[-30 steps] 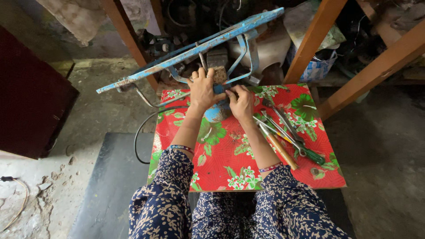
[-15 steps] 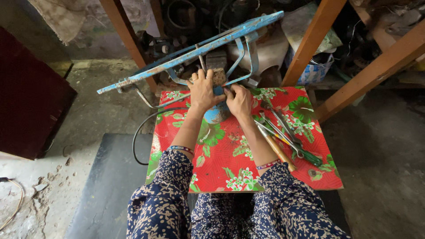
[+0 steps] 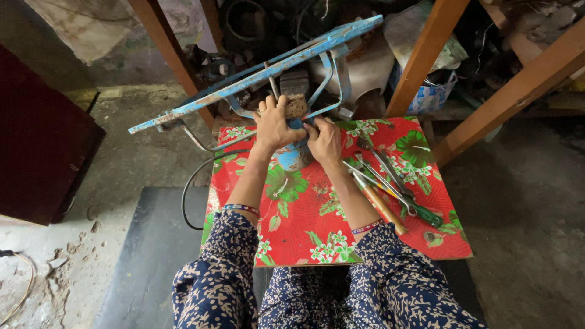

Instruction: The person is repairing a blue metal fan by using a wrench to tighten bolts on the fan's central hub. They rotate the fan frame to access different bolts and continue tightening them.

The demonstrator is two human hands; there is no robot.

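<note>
I see both hands, left hand (image 3: 272, 125) and right hand (image 3: 324, 139), fingers closed on the blue motor (image 3: 292, 155); tools (image 3: 390, 186) right of them lie untouched.

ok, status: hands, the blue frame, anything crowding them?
Left hand and right hand both grip blue metal frame at its middle. Hand tools lie beside the right forearm, on the floral tabletop.

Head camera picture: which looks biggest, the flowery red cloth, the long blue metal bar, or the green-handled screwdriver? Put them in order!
1. Flowery red cloth: it covers the most picture.
2. Long blue metal bar: about as long as the cloth is wide, but thin; it also lies farther away, so its true size is unsure.
3. Green-handled screwdriver: clearly smallest.
</note>
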